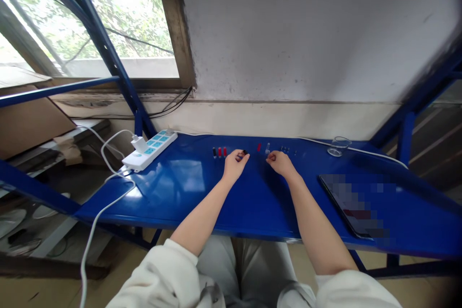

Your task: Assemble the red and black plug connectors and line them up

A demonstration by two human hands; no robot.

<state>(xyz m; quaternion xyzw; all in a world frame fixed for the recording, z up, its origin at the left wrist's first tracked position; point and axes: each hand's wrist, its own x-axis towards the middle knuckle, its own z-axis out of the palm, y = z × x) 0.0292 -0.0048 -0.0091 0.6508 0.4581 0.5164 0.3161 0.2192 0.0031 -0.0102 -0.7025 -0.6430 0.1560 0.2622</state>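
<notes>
My left hand point(235, 166) is closed in a pinch on a small black cap-like piece point(245, 152) above the blue table point(195, 202). To its right, my right hand point(283, 164) has thumb and fingers pressed together; what they hold, if anything, is too small to make out. Just beyond those fingertips is a small clear tube-like piece point(268, 146), beside a small red piece point(259, 147). Left of my left hand stand a small black piece point(214, 152) and two red ones point(220, 151), with clear lower ends. Several tiny clear pieces point(285, 149) sit behind my right hand.
A white power strip point(159, 143) with a plugged-in adapter and white cable point(92, 236) occupies the left end. At right are a clear round container point(335, 151) and a dark tablet-like device point(346, 209). Blue frame posts point(402, 139) and a wall point(288, 33) bound the table.
</notes>
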